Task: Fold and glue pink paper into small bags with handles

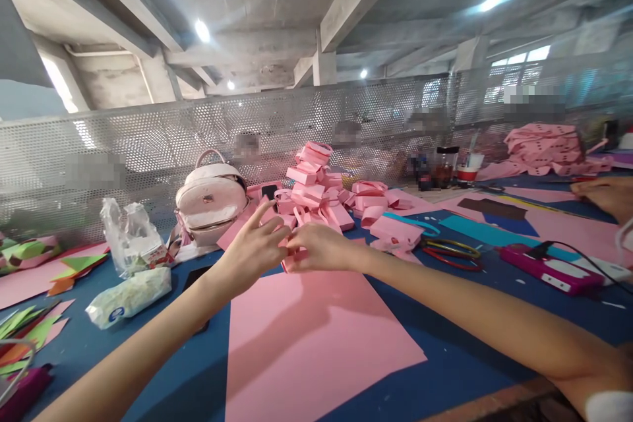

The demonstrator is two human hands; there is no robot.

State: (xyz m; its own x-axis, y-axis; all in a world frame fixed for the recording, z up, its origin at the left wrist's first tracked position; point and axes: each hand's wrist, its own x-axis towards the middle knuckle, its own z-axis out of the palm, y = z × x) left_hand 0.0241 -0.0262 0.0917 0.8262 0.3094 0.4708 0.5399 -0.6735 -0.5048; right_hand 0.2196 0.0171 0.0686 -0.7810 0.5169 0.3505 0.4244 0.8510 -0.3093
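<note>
My left hand (258, 242) and my right hand (324, 247) meet above the far edge of a large pink paper sheet (316, 343). Between their fingertips is a small piece of pink paper (293, 252), mostly covered by the fingers. The left index finger points up and away while its other fingers curl toward the right hand. The right fingers are bent and closed around the piece. Just beyond the hands rises a heap of folded pink paper pieces (309, 194). A dark phone (195, 279) lies partly behind my left forearm.
A pale backpack (211, 201), a plastic bag (131, 234) and a tissue pack (129, 295) stand left. At right are tape rolls (452, 254), a magenta power strip (551, 269) and another person's hand (606, 194). A perforated metal screen (163, 145) runs behind.
</note>
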